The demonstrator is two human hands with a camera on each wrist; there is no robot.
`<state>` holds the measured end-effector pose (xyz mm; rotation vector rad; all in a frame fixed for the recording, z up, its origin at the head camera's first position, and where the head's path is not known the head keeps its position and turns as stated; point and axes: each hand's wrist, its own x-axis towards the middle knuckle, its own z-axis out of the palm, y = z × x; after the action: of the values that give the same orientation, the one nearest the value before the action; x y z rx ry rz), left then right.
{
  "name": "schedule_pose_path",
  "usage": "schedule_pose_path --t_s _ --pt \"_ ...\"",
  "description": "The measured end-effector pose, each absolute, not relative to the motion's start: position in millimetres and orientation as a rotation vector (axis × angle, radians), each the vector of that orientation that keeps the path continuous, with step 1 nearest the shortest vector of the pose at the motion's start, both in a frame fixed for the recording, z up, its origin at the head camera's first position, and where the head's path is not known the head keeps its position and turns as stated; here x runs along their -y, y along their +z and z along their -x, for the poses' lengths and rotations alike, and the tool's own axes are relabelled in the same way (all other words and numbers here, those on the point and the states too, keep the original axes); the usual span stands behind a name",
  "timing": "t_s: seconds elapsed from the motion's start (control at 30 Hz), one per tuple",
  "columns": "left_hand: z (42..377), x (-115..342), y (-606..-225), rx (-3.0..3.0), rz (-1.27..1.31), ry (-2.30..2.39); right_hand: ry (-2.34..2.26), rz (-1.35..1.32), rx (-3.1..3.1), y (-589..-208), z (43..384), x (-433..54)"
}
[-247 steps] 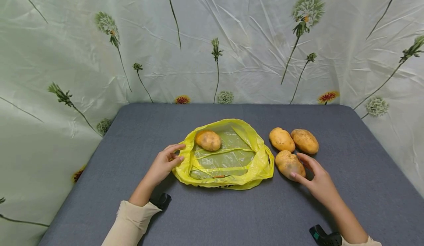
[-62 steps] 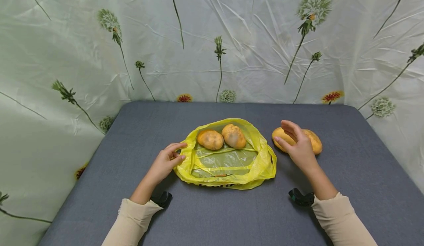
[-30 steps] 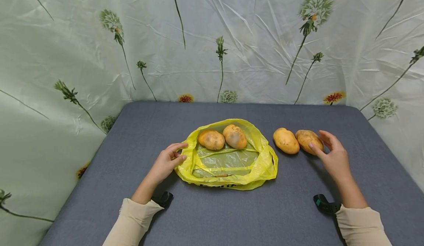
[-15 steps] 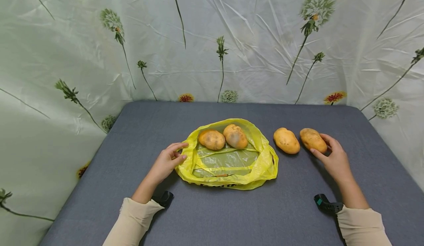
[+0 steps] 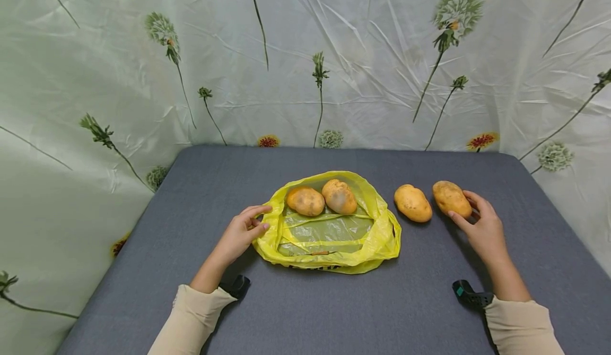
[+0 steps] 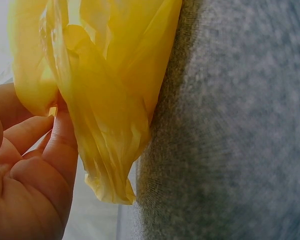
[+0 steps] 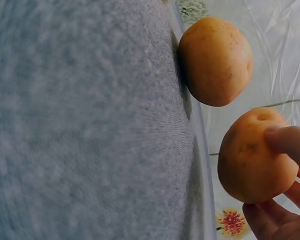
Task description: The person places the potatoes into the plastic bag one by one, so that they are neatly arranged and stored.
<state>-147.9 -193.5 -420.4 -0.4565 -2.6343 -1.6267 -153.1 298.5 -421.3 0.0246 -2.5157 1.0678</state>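
In the head view a yellow plastic bag [image 5: 386, 241] lies spread with its mouth facing up, and two potatoes [image 5: 305, 201] rest inside at its far side. My left hand [image 5: 240, 231] pinches the bag's left rim; the left wrist view shows the yellow film [image 6: 107, 95] hanging at the thumb and fingers. On the right, my right hand [image 5: 486, 232] grips a brown-skinned potato [image 5: 451, 198] between thumb and fingers. The right wrist view shows this potato [image 7: 255, 157] raised off the cloth. Another potato [image 5: 412, 203] lies on the table between it and the bag.
A dark grey cloth covers the table [image 5: 343, 312]. Behind it and along the left hangs a pale curtain [image 5: 267, 100] printed with dandelions and flowers. Black cameras [image 5: 472, 294] are strapped at both wrists.
A second potato has gone into the bag since the oldest frame. My right hand then moved right to another potato, took hold of it and shifted it away from its neighbour. The left hand stays put.
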Motion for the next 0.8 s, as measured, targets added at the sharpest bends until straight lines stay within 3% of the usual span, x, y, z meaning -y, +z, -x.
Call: schedule_pose_path --t_s 0.53,0.8 --pt "148 193 -420 2.646 0.447 -1.625 1.019 -0.113 2.428 -456 177 -316" --pt "148 193 -420 2.647 0.448 -1.623 1.125 -0.243 2.359 -406 154 -274"
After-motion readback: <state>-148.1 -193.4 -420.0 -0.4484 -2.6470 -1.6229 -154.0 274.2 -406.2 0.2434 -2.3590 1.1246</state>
